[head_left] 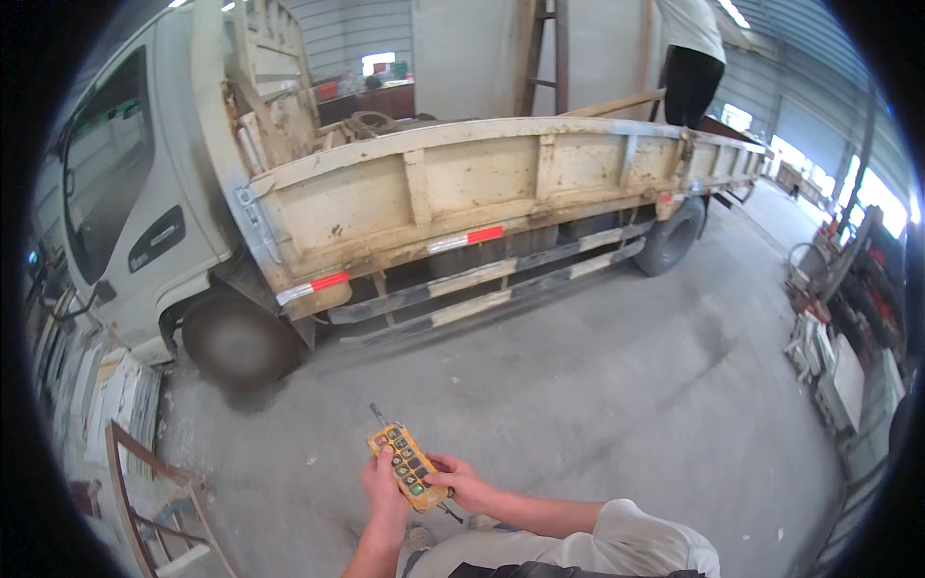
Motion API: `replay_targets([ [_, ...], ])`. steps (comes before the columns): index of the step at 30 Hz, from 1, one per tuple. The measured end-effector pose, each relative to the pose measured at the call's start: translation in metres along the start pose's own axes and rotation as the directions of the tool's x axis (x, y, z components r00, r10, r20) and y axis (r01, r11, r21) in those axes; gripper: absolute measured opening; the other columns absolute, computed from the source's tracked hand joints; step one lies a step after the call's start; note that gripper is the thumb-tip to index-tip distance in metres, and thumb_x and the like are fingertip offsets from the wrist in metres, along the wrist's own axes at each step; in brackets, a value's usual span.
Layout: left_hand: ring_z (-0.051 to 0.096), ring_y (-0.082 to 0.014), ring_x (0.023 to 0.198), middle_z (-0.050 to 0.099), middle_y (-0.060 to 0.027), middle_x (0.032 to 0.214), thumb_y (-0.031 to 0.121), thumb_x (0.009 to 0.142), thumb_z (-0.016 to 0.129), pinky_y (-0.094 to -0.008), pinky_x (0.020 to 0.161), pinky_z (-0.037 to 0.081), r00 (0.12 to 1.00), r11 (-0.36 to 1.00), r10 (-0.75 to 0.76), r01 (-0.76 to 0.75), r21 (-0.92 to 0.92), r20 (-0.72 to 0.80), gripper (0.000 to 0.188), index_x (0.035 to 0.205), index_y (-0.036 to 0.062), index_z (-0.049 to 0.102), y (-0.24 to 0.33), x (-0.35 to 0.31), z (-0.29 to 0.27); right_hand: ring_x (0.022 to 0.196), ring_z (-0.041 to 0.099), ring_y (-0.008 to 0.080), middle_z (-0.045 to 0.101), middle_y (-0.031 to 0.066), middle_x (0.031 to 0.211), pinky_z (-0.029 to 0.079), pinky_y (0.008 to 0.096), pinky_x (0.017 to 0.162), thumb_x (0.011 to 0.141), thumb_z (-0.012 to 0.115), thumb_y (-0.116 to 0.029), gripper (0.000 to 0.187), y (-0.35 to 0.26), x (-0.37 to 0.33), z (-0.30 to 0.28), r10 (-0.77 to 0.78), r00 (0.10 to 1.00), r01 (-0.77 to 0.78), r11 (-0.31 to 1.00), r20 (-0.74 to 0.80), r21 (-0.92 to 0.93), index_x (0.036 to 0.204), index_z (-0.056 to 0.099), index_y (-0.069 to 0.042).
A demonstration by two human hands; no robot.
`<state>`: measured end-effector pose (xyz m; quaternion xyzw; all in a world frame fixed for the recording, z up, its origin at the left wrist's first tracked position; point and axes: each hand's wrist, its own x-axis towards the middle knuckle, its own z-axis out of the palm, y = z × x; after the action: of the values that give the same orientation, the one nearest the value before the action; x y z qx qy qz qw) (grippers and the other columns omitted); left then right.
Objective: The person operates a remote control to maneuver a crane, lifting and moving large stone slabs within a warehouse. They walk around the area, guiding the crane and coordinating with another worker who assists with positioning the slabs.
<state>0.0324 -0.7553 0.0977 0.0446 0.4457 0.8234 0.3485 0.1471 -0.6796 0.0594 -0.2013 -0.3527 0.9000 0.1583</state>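
Note:
A yellow handheld remote control (410,469) with dark buttons, one green button near its lower end and a short black antenna is held up in front of my body. My left hand (383,489) grips its left side, the thumb lying on the upper buttons. From the right, my right hand (466,485) holds the lower part, with its thumb at the buttons there. Fingers of both hands are partly hidden behind the remote. A dark cord hangs from its bottom end.
A flatbed truck (472,178) with worn cream side panels stands ahead. Another person (692,72) is on its bed, beside a wooden ladder (547,58). A rusty metal frame (145,501) and stacked sheets (120,395) are at left. Panels and scrap (843,376) line the right side.

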Motion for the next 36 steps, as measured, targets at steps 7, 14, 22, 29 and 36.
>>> replay_targets([
  [7,0.061,-0.0180,0.069,0.060,-0.0095,0.083,0.017,0.086,0.052,-0.0311,0.060,0.052,0.991,0.993,-0.100,0.094,0.072,0.085,0.023,0.099,-0.0017,0.050,0.027,0.018,-0.011,0.113,0.046,0.0209,0.043,0.0154,0.127,0.040,0.0317,0.091,0.079,0.062,-0.013,0.066,0.016,0.007,0.031,-0.046,0.997,0.053,0.994,-0.067,0.100,0.131,0.027,0.007],
  [14,0.061,-0.0197,0.069,0.060,-0.0103,0.084,0.016,0.085,0.053,-0.0334,0.062,0.052,0.985,0.987,-0.122,0.108,0.119,0.118,0.023,0.098,-0.0018,0.051,0.050,0.021,-0.006,0.105,0.051,0.0160,0.050,0.0100,0.118,0.043,0.0301,0.086,0.082,0.058,-0.016,0.057,0.017,0.012,0.051,-0.116,0.989,0.124,0.987,-0.086,0.097,0.129,0.034,0.004],
  [22,0.061,-0.0206,0.070,0.060,-0.0117,0.085,0.017,0.085,0.053,-0.0334,0.063,0.052,0.975,0.985,-0.141,0.121,0.124,0.174,0.023,0.097,-0.0030,0.052,0.042,0.020,-0.004,0.103,0.052,0.0171,0.052,0.0089,0.117,0.043,0.0318,0.086,0.084,0.054,-0.021,0.050,0.016,0.007,0.045,-0.062,0.971,0.110,0.974,-0.230,0.199,0.126,0.039,0.000],
  [29,0.062,-0.0210,0.072,0.061,-0.0120,0.085,0.015,0.085,0.052,-0.0335,0.064,0.052,0.973,0.982,-0.159,0.139,0.127,0.166,0.022,0.097,-0.0033,0.053,0.026,0.022,-0.002,0.100,0.053,0.0170,0.058,0.0064,0.106,0.044,0.0311,0.081,0.084,0.053,-0.024,0.032,0.019,0.007,0.031,-0.056,0.948,0.138,0.959,-0.314,0.246,0.110,0.053,-0.005],
  [36,0.061,-0.0190,0.072,0.060,-0.0104,0.085,0.014,0.085,0.052,-0.0327,0.063,0.052,0.967,0.980,-0.188,0.174,0.094,0.170,0.021,0.097,-0.0034,0.052,0.020,0.025,0.001,0.083,0.061,0.0166,0.063,0.0073,0.095,0.049,0.0309,0.073,0.082,0.060,-0.019,0.027,0.013,0.007,0.013,-0.286,0.790,0.327,0.945,-0.542,-0.022,0.103,0.057,-0.002],
])
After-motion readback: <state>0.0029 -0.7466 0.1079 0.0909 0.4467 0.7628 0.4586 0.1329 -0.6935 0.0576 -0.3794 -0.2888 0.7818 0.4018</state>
